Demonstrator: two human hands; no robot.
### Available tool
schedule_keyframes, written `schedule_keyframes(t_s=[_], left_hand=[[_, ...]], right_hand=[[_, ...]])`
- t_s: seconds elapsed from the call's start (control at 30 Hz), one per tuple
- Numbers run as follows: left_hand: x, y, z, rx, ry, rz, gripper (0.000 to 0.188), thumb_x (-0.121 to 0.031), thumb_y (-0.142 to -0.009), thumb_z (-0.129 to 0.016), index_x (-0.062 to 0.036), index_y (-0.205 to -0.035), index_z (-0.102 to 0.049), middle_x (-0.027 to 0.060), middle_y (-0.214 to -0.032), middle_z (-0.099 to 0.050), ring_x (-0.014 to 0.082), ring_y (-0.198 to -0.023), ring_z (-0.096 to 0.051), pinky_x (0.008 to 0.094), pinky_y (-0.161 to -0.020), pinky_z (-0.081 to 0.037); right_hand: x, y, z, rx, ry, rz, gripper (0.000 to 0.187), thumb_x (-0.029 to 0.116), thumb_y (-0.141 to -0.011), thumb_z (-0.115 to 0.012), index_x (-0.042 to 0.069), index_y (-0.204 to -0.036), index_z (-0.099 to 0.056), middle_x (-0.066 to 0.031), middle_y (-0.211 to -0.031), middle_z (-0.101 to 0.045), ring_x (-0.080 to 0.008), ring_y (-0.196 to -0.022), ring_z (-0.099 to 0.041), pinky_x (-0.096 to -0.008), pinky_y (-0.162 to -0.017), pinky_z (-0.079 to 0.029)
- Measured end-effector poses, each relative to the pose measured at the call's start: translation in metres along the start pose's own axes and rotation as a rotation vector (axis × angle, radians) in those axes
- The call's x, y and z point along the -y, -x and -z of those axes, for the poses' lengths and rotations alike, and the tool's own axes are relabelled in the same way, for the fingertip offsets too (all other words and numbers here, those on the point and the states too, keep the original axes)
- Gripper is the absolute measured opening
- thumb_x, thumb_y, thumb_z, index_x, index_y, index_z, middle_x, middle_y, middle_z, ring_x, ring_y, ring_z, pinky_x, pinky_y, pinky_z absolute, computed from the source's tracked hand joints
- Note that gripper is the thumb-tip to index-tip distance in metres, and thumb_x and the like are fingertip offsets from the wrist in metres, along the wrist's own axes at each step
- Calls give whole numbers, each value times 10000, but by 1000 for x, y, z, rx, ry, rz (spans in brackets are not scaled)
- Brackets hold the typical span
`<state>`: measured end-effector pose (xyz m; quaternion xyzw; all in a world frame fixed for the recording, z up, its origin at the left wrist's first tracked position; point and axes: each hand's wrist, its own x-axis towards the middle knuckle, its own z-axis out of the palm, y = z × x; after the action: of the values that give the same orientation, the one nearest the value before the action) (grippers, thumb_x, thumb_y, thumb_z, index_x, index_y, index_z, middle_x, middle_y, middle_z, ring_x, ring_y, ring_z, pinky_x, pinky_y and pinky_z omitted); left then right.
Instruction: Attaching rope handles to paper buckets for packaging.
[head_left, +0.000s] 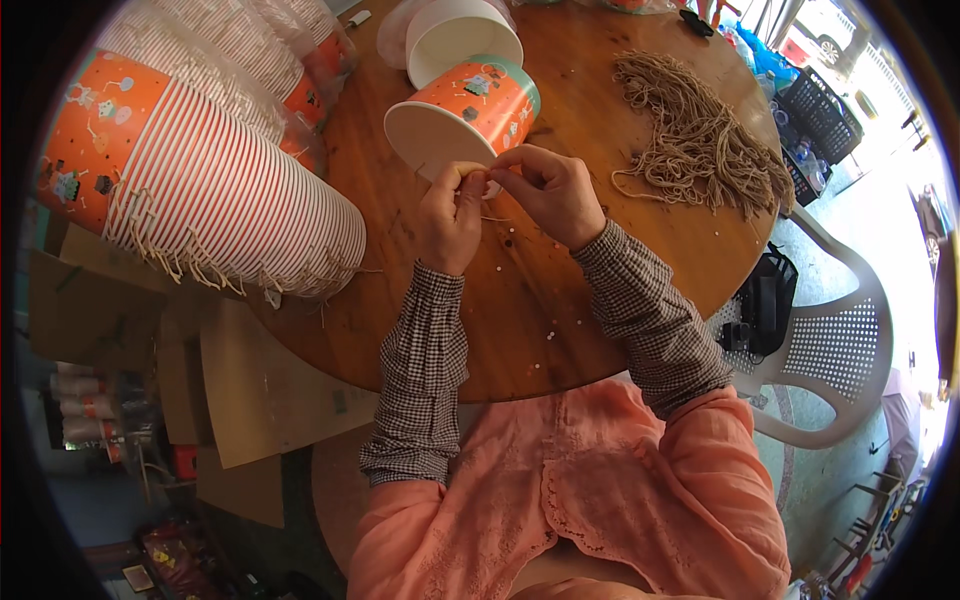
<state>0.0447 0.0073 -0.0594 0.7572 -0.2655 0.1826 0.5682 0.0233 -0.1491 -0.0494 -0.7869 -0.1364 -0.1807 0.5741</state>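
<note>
- Our left hand (pixel 450 215) is pinched nearly closed, thumb and forefinger nipping a thin tan string (pixel 492 217) right at the rim of the paper bucket (pixel 470 118).
- Our right hand (pixel 552 192) is also curled in tight, its fingertips meeting those of the left and pinching the same string; a short tail of it trails below the knuckles.
- The bucket lies on its side just beyond both hands, open mouth facing us, rim touching our fingertips.
- We judge the bucket light and thin-walled, easy to dent, so it is best held by the stiffer rolled rim rather than the soft side wall.
- The string looks limp and slightly rough; it should grip well, taken close to its end.
- Beyond our right hand, well apart, lies a loose heap of cut strings (pixel 700 140).
- Off to the left of our left hand a long nested stack of buckets (pixel 200 180) lies across the round wooden table (pixel 520 320), string ends hanging from the rims.
</note>
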Motion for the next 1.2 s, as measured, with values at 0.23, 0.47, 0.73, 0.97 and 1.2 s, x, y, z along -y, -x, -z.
schedule_keyframes(t_s=[0.23,0.47,0.73,0.97,1.2], left_hand=[[6,0,0,-7,68,76,105,-117,-913,-601,-20,-942,-628,48,-805,-656,87,-694,-605,229,-625,-485],[8,-1,-2,-27,67,94,76,-73,-884,-628,-15,-934,-627,50,-799,-653,96,-717,-613,236,-643,-492],[6,0,-4,-50,-15,1,116,-118,-920,-596,-5,-897,-588,54,-781,-618,115,-720,-593,246,-649,-486],[16,-1,-7,-115,113,-12,158,-144,-930,-583,-3,-995,-551,68,-869,-605,130,-781,-586,261,-701,-488],[16,-14,-25,-177,152,193,422,-167,-898,-624,6,-1248,-464,119,-1093,-602,197,-1007,-601,299,-837,-507]], right_hand=[[0,-1,-1,-6,-2,-19,142,106,-856,-667,2,-946,-632,49,-564,-467,-9,-509,-350,-220,-453,-305],[-2,-2,-1,-28,45,0,151,117,-848,-678,-1,-932,-635,49,-547,-427,-14,-506,-331,-218,-450,-294],[-6,-3,-2,-2,-136,-100,138,109,-845,-676,-8,-913,-649,82,-565,-411,-5,-525,-321,-211,-456,-272],[-3,-5,4,45,-117,-151,137,109,-869,-648,-18,-919,-641,83,-626,-496,10,-549,-386,-184,-473,-304],[-6,-8,7,-56,-533,-173,153,108,-844,-674,-28,-912,-657,-12,-809,-645,-49,-697,-547,-214,-641,-462]])
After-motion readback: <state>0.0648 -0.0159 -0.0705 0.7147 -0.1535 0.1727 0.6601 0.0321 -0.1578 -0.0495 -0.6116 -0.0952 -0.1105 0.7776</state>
